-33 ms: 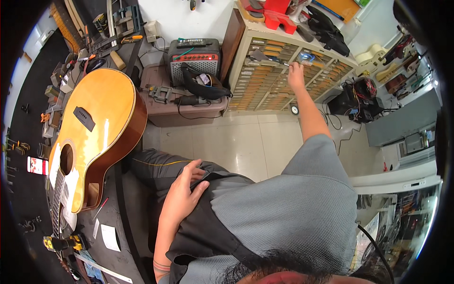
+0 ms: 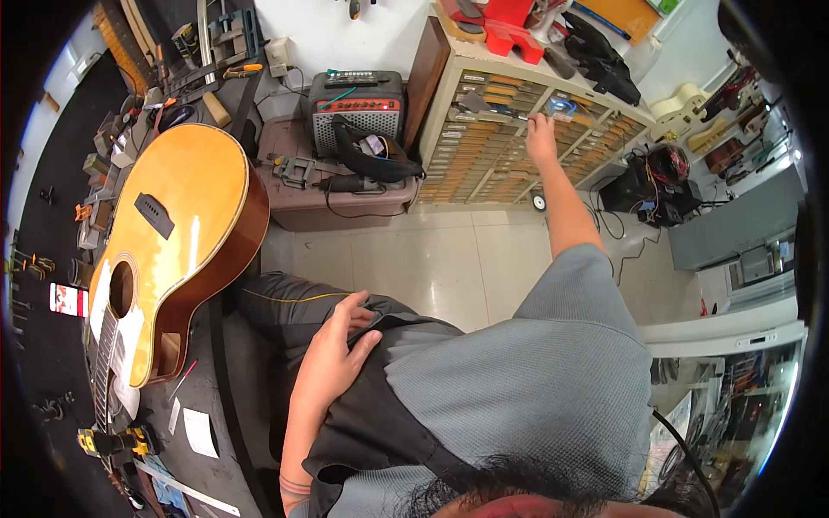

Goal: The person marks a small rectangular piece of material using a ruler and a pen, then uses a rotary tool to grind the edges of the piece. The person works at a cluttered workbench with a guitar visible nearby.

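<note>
With its arm stretched out ahead to the right, my right hand (image 2: pixel 541 136) is at the upper part of a beige cabinet (image 2: pixel 449 116) of many shallow drawers. Its fingers are bent in at the drawer fronts; what they hold is too small to make out. Just left of the fingertips lies a dark flat-ended tool (image 2: pixel 477 104). My left hand (image 2: pixel 335 358) rests on the dark apron (image 2: pixel 371 414) at my lap, thumb and fingers apart, holding nothing. An acoustic guitar (image 2: pixel 194 186) lies face up on the dark workbench (image 2: pixel 216 380) at my left.
A speaker amplifier (image 2: pixel 356 112) stands on a brown storage bin (image 2: pixel 345 207), beside a rotary tool (image 2: pixel 350 183) and a small vise (image 2: pixel 294 170). The bench holds a yellow-black drill (image 2: pixel 117 442), a ruler (image 2: pixel 194 488) and a phone (image 2: pixel 68 300). Red holders (image 2: pixel 514 39) top the cabinet.
</note>
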{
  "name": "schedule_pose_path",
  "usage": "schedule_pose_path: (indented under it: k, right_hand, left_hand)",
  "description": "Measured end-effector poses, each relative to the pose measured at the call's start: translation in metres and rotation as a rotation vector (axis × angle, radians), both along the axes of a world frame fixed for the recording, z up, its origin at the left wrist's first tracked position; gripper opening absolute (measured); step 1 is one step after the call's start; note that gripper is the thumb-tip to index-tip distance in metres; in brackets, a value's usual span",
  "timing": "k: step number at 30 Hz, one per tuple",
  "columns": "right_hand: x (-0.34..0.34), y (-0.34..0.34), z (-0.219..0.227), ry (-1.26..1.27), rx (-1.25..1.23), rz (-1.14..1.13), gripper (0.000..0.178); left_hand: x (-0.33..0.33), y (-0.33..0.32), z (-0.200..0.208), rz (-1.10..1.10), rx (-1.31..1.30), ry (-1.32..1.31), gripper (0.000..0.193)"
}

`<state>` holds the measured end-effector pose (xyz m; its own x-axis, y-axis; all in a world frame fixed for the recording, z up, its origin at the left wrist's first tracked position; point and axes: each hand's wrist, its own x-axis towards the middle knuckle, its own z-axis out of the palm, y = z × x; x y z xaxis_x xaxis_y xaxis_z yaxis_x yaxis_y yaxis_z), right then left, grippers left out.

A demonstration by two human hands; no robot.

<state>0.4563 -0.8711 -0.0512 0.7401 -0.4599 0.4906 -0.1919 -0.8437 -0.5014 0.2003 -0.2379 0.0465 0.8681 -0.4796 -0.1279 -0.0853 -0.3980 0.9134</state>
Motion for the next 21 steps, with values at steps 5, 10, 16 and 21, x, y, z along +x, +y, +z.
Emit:
schedule_pose_path:
  k: [5, 10, 16, 21]
  right_hand:
    - [0.03, -0.007, 0.006, 0.13, 0.136, 0.008, 0.029]
    - [0.04, 0.008, 0.011, 0.303, 0.069, -0.151, 0.037]
    - [0.032, 0.002, 0.028, 0.368, 0.04, -0.197, 0.047]
    - [0.015, -0.04, 0.033, 0.418, -0.027, -0.1, 0.038]
  left_hand:
    - [0.004, -0.007, -0.002, 0.018, 0.009, 0.035, 0.063]
    - [0.01, -0.012, -0.001, 0.039, 0.04, 0.083, 0.059]
    - [0.012, -0.015, -0.005, 0.044, 0.052, 0.092, 0.057]
    - [0.014, -0.018, -0.006, 0.043, 0.033, 0.084, 0.054]
